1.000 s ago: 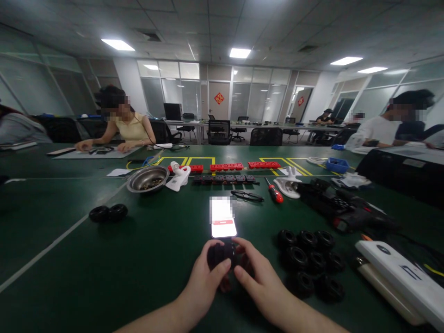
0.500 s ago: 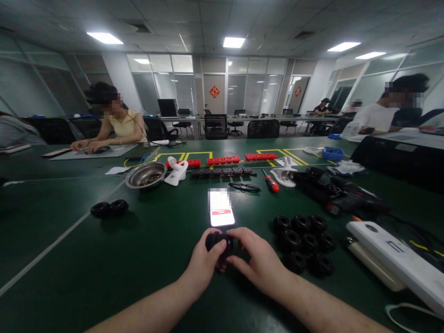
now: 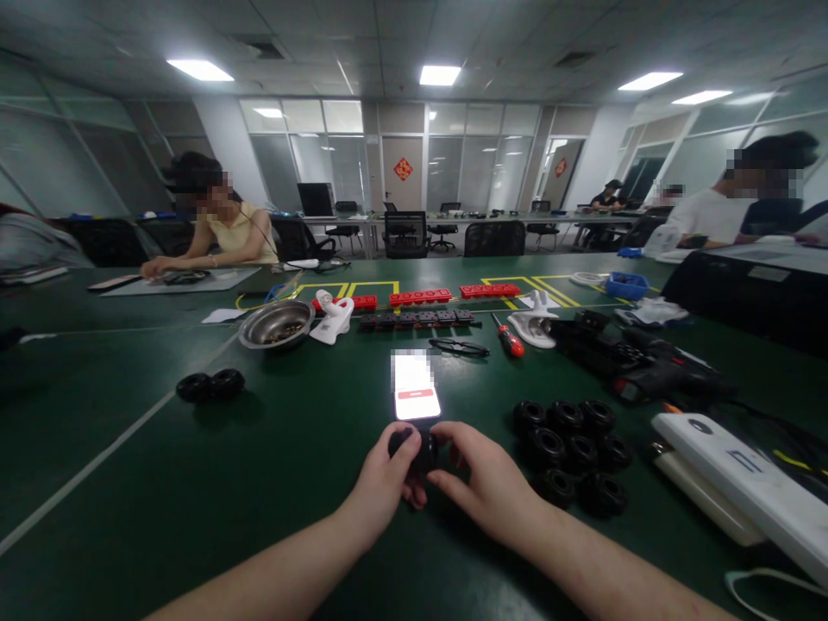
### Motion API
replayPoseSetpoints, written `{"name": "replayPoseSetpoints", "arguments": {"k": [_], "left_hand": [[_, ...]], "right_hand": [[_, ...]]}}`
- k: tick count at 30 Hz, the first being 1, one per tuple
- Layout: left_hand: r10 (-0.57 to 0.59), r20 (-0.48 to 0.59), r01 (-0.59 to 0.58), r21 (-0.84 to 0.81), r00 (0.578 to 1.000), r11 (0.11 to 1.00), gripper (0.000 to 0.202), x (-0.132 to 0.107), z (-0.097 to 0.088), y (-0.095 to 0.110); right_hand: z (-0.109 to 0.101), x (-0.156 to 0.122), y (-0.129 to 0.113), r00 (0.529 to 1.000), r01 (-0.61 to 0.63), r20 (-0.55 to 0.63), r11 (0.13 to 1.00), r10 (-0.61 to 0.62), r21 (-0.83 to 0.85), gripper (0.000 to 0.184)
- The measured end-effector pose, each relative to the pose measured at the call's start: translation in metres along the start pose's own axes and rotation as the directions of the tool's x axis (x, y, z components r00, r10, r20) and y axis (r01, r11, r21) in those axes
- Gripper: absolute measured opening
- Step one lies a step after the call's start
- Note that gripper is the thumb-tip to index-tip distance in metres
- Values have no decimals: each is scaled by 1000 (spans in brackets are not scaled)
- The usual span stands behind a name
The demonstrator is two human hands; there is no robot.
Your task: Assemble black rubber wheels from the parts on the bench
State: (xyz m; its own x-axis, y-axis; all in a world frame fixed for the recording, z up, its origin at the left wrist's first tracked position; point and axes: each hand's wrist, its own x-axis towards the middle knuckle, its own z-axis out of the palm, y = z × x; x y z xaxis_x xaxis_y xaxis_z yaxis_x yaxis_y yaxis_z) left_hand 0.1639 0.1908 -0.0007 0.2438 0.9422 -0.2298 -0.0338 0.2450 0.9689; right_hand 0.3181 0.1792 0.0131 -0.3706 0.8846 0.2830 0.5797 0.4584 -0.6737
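Low over the green table, in the middle of the head view, my left hand point(image 3: 386, 470) is closed around a black wheel point(image 3: 425, 450), its thumb pressed on top. The piece looks like a pair of wheels set side by side, partly hidden by my fingers. From the right, my right hand point(image 3: 482, 466) curls its fingertips and thumb about the edge of the same piece. Just beyond lies a phone point(image 3: 417, 404) with a bright screen. Several black wheels point(image 3: 580, 451) sit grouped to the right, and two more wheels point(image 3: 210, 385) stand at the left.
A metal bowl point(image 3: 277, 325) with small parts, red blocks point(image 3: 420, 297), a black row of parts point(image 3: 419, 320), glasses point(image 3: 459, 348) and a screwdriver point(image 3: 511, 341) lie farther back. A power drill point(image 3: 666, 371) and a white device point(image 3: 737, 466) are at right. Other people sit around.
The view has shifted slightly. My left thumb has moved up on the wheel, and the wheel has turned a little between my hands. My right hand stays beside it.
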Motion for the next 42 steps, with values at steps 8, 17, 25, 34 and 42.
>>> {"name": "replayPoseSetpoints", "arguments": {"k": [8,17,25,34,42], "left_hand": [[93,8,-93,-31,996,995,25,-7,-1,-1],[41,30,-39,-53,999,998,40,-2,0,2],[114,35,-114,0,993,993,29,-3,1,-2],[108,67,-101,-99,992,990,38,-5,-3,-3],[28,10,-28,14,1000,1000,32,-3,1,4]], "right_hand": [[3,4,1,984,-163,93,981,154,102,18],[2,0,-1,998,67,3,995,-67,-73,40],[3,-2,-6,1000,-13,-17,1000,13,-2,54],[1,1,-5,996,-80,48,993,76,88,24],[0,-3,-10,991,136,22,988,-135,-77,45]]}}
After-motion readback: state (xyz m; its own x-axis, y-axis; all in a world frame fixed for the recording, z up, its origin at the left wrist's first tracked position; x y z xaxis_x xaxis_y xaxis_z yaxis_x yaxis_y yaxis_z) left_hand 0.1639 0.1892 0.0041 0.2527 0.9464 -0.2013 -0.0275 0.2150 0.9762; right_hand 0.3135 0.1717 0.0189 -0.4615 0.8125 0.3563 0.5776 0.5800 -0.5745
